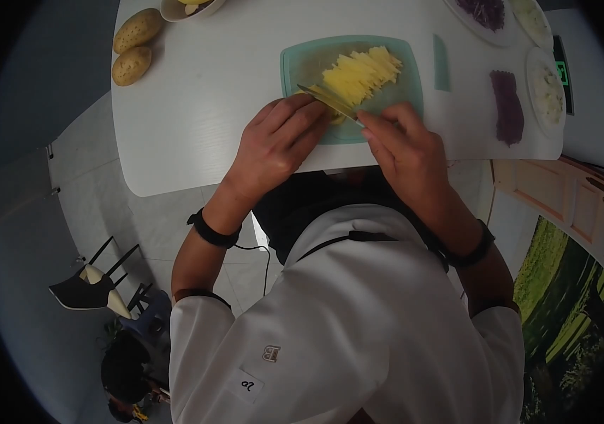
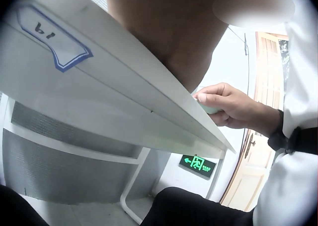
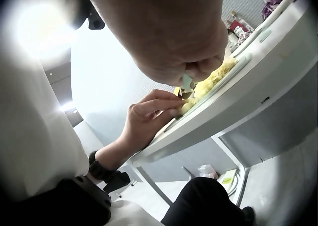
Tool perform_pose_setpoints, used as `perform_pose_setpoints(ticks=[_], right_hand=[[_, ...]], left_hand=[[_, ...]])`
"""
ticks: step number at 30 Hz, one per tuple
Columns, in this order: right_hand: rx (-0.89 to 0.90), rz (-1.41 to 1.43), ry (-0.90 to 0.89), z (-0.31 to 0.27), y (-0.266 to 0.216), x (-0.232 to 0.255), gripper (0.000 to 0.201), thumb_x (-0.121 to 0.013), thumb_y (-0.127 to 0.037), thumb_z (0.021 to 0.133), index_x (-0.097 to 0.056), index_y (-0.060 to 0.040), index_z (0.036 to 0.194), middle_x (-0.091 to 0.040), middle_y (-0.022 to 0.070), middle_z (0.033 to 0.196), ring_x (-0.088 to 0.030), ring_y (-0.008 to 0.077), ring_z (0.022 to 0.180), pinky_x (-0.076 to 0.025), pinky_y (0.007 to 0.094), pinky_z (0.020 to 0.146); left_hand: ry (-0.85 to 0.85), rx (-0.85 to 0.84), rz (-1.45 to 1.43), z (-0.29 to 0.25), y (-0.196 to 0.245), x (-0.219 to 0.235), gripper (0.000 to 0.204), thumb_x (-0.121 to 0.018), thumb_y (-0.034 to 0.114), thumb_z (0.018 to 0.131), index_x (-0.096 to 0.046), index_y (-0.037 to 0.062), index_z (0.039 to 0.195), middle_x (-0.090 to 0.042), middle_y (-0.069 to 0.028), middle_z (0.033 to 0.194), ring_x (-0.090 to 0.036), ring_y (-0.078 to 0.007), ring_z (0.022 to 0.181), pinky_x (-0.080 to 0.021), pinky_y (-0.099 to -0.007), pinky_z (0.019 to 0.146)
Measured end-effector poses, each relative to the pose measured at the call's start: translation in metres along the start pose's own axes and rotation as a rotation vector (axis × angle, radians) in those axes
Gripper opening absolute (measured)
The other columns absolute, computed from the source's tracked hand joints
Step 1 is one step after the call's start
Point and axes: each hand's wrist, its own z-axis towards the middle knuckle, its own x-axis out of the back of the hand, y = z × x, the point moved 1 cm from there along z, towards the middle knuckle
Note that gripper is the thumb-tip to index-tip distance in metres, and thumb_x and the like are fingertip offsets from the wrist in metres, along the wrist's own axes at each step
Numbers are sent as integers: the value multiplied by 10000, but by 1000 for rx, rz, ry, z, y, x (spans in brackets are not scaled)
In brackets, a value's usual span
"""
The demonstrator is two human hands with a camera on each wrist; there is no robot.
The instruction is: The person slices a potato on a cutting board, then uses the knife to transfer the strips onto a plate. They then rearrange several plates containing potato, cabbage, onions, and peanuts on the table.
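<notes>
On the pale green cutting board (image 1: 411, 106), my right hand (image 1: 409, 145) grips a small knife (image 1: 336, 103). Its blade slants up and left, against the fingertips of my left hand (image 1: 281, 138). Those fingers are bent and hold a piece of yellow potato (image 1: 337, 119) at the board's near edge, partly hidden under blade and hand. Beyond the blade lies a heap of cut potato strips (image 1: 362, 74). The right wrist view shows the left fingertips pinching low beside the strips. In the left wrist view the knife's light green handle (image 2: 208, 107) sits inside the right fist.
Two whole potatoes (image 1: 138, 30) lie at the table's far left, near a bowl (image 1: 206, 10). To the right are a flat pale green strip (image 1: 442, 63), a folded purple cloth (image 1: 507, 109), a plate (image 1: 503, 39) of purple shreds and a plate (image 1: 560, 120) of white pieces.
</notes>
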Motion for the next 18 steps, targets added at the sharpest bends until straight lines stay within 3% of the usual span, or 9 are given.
perform_pose_setpoints(ticks=[12,18], right_hand=[[-5,-61,-55,4,-5,2,250,-787,-97,893,-740,-65,1136,-589,53,951,-697,203,725,-593,335,592],[-29,-12,0,5,-2,0,247,-781,-83,897,-737,-70,1140,-591,57,952,-692,209,710,-584,342,588]], left_hand=[[-21,22,-85,-2,-6,-6,346,-717,72,739,-781,46,1078,-671,-51,1167,-658,-236,1126,-611,-355,851],[-22,25,-78,-1,-5,-4,340,-723,66,728,-777,42,1062,-674,-50,1156,-660,-236,1120,-613,-349,841]])
